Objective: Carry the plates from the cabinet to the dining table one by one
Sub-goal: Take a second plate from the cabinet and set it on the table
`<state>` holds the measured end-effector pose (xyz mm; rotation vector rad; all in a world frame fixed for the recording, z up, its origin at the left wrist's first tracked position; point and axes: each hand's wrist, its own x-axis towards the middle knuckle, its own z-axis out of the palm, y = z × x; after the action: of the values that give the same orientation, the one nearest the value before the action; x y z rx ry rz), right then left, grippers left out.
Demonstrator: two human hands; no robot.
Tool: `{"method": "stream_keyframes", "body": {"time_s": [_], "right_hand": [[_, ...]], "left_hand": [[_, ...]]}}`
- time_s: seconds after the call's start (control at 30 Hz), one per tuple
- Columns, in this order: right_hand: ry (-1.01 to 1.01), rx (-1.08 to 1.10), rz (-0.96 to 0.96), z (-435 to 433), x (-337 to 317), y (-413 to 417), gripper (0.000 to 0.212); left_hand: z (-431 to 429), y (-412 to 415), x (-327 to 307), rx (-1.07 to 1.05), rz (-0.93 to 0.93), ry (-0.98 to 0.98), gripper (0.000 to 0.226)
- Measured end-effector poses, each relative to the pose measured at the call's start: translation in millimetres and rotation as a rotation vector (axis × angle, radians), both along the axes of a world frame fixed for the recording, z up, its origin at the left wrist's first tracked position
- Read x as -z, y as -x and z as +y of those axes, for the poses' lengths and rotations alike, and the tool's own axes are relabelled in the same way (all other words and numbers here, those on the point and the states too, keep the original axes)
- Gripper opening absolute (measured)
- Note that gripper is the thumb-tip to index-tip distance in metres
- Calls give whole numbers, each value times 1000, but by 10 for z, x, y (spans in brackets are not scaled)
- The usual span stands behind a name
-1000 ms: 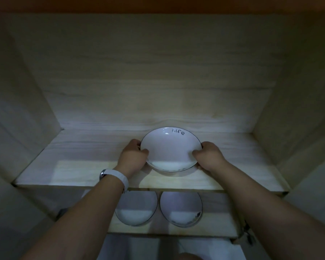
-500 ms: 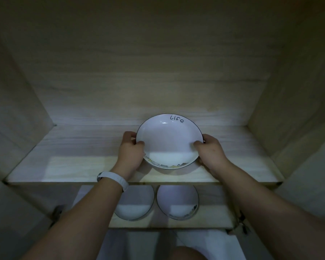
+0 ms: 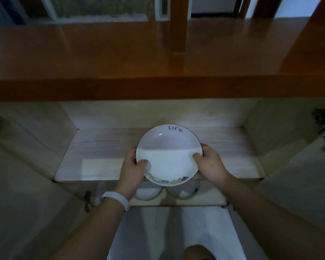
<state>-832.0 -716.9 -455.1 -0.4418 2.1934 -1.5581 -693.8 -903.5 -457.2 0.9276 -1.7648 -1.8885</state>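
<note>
- Brown wooden top (image 3: 101, 53) now across the upper view, above the pale cabinet (image 3: 26, 147); half a second ago nothing but the cabinet's inside to be seen.
- Plate (image 3: 167, 160) brought nearer since then: earlier over the middle of the shelf (image 3: 94, 152), now out at its front edge, overhanging it and partly covering two plates (image 3: 145, 193) on the level below.
- Gripped as before, on the left side by the left hand (image 3: 132, 172) and on the right side by the right hand (image 3: 210, 166): thumbs curled over the rim onto the inner face, fingers tucked beneath and out of sight.
- Round, so no long axis; face turned up toward the camera, handwritten lettering at the far rim, a painted yellow-and-grey band at the near rim.
- White and shallow, edged with a thin dark line; far part in shade, near part brightly lit.
- White wristband (image 3: 116, 199) on the left wrist.
</note>
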Motion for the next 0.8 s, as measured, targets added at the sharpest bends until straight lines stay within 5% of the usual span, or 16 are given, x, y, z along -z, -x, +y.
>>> {"method": "stream_keyframes", "body": {"time_s": [0.63, 0.8], "right_hand": [[-127, 123, -194, 1004, -1720, -1624, 45], [-99, 139, -145, 1143, -2439, -1922, 26]], "left_hand": [[992, -1440, -1807, -6, -117, -132, 46], [1078, -1661, -2482, 50, -61, -83, 50]]}}
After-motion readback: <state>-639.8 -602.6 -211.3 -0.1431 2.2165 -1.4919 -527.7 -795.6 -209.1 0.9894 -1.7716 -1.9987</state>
